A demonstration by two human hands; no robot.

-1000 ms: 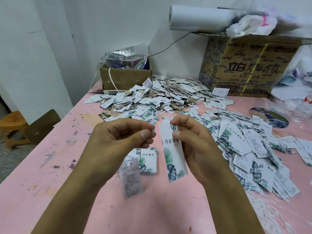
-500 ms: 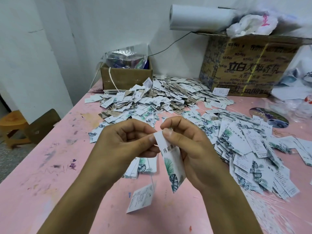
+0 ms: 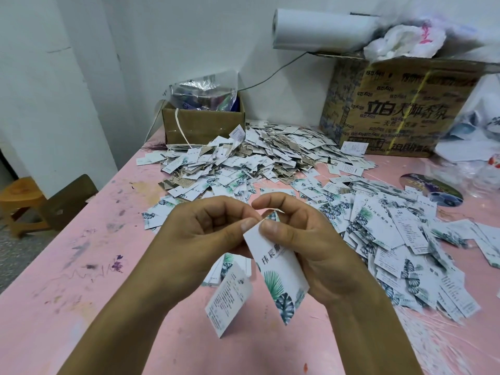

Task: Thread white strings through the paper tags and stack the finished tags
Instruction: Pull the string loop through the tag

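Pink table (image 3: 81, 266); tag (image 3: 278, 269) in right hand (image 3: 319, 247)

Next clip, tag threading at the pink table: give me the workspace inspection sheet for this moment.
Surface: pink table, marked with paint stains and scribbles.
Job's things: leaf-print tag held tilted between the hands; text tag hanging below the left hand; far tag pile; right tag pile; loose white strings at front right.
Clutter: small cardboard box holding a plastic bag; printed carton with a paper roll on top; round disc.
Hands: left hand and right hand both pinch the leaf-print tag's top edge; any string there is too thin to see.
Cables: grey cable along the wall.
Surroundings: white wall; wooden stool at left.
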